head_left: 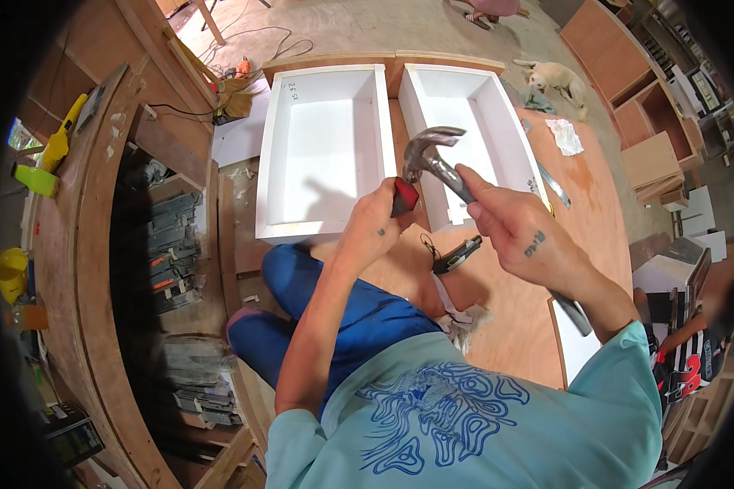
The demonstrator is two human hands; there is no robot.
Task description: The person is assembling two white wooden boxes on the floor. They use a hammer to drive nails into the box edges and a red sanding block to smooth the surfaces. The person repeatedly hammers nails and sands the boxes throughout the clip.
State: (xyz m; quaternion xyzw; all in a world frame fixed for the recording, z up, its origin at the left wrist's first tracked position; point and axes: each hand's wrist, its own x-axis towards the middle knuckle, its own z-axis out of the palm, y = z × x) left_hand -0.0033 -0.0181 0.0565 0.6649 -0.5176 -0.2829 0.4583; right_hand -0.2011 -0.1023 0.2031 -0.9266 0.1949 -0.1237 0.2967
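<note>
My right hand (pixel 518 232) is closed around the handle of a claw hammer (pixel 432 155), raised over the gap between two white drawer boxes. My left hand (pixel 373 218) grips a tool with a red and black handle (pixel 404 197), just below the hammer head; its working end is hidden, so I cannot tell its kind. It is by the near right corner of the left drawer box (pixel 264 187). The right drawer box (pixel 410 106) lies beside it, under the hammer. On the plywood near my lap rests a black hand tool (pixel 457 255), perhaps a utility knife.
A plywood sheet (pixel 595 212) carries the boxes, a metal ruler (pixel 553 184) and a crumpled white paper (pixel 564 137). Left stands a wooden bench (pixel 65 244) over shelves of metal slides (pixel 175 236). A dog (pixel 559 79) lies behind; a person (pixel 693 350) is at right.
</note>
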